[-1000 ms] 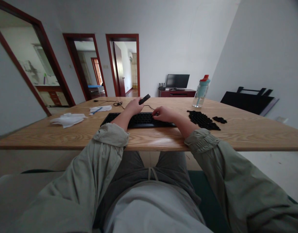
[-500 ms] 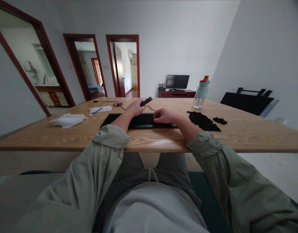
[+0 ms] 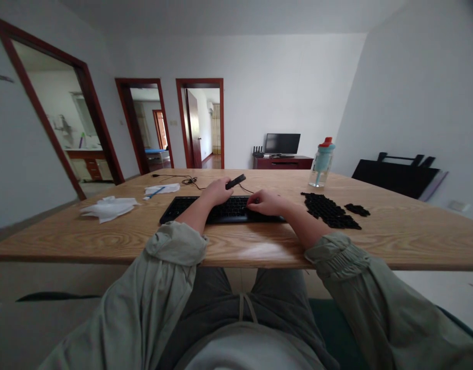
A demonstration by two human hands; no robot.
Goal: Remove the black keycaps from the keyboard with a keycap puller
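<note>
A black keyboard lies on the wooden table in front of me. My left hand is closed around a slim black bar-shaped object, its free end pointing up and to the right above the keyboard's back edge. I cannot tell exactly what kind of thing it is. Over the keyboard's right part, my right hand has its fingers pinched together at the keys; whatever is between them is hidden. To the right of that forearm, many small black pieces that look like keycaps lie spread together, with a smaller cluster beside them.
A water bottle with a red lid stands behind the black pieces. On the left lie a crumpled white tissue and a blue stick-like tool on another tissue. A coiled cable runs behind the keyboard.
My view has tilted up, so the table and hands sit lower in the picture. Both hands stay at the keyboard in nearly the same pose, the left still gripping the black bar-shaped object.
</note>
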